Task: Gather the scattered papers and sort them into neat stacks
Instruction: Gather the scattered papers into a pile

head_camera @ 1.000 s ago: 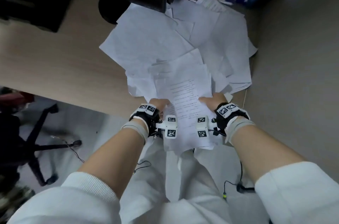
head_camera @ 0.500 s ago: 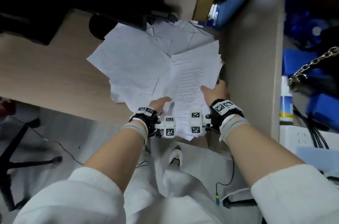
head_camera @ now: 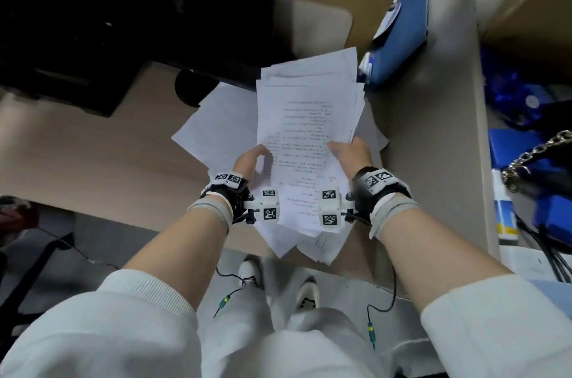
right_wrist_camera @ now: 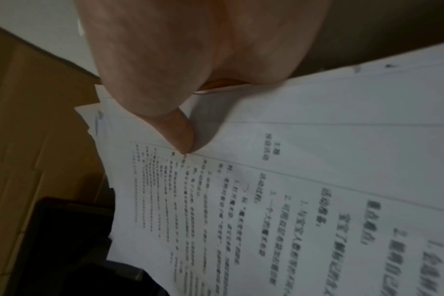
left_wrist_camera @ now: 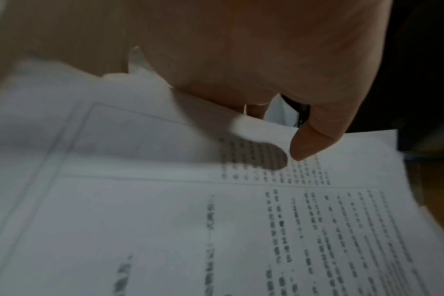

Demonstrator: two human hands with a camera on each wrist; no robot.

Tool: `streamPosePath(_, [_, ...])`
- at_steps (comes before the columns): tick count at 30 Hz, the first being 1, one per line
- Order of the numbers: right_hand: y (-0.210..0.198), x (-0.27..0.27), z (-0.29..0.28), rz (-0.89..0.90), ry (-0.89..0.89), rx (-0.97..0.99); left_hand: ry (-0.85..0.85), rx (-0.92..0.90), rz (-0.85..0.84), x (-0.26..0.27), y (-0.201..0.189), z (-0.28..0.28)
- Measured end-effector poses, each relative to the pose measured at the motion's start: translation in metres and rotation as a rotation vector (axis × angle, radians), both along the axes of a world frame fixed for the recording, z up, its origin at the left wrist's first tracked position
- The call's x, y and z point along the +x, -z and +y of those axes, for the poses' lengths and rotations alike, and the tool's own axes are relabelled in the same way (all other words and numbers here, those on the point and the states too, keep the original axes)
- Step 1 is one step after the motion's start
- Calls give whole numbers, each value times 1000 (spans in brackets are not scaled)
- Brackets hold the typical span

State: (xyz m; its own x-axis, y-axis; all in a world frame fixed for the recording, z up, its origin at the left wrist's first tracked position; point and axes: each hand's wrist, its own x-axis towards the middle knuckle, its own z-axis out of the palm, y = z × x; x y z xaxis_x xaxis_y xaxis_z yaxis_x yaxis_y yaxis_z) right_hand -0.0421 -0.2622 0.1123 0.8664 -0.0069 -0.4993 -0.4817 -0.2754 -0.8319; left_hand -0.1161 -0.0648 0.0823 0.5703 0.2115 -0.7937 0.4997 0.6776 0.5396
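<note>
A rough bundle of printed white papers (head_camera: 306, 129) is lifted above the desk, its sheets fanned and uneven at both ends. My left hand (head_camera: 252, 165) grips its left edge, thumb on the top sheet (left_wrist_camera: 302, 148). My right hand (head_camera: 351, 154) grips the right edge, thumb pressed on the print (right_wrist_camera: 183, 138). Under the bundle, a few loose white sheets (head_camera: 216, 126) lie on the beige desk (head_camera: 93, 154). The fingers beneath the bundle are hidden.
A black monitor and its round base (head_camera: 188, 89) stand behind the sheets. A grey partition (head_camera: 433, 145) runs along the desk's right side, with a blue folder (head_camera: 402, 37) leaning at its far end. Blue items, a chain and cables lie beyond it.
Both hands have raised the bundle off the desk and away from the spread sheets. The papers are drawn into a tighter pile. My view has swung right and up.
</note>
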Motion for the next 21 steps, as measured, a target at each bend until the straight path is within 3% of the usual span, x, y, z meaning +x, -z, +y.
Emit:
streamPosePath(2, [6,2,26,47,2,2,17,50,5,3,-6,30])
streamPosePath(6, [24,-2,73,105,-35,-39,228,195,32,-3,-8,83])
streamPosePath(9, [44,-6,106,204,-113,-108,434,397,136,-6,9,118])
streamPosePath(14, [82,8,144,402,-253,-240,528,526,291,5,74,172])
streamPosePath(17, [87,24,158,446,-267,-239,566,612,310,19,51,172])
streamPosePath(21, [97,43,176,456,-223,-219,677,728,351,42,54,189])
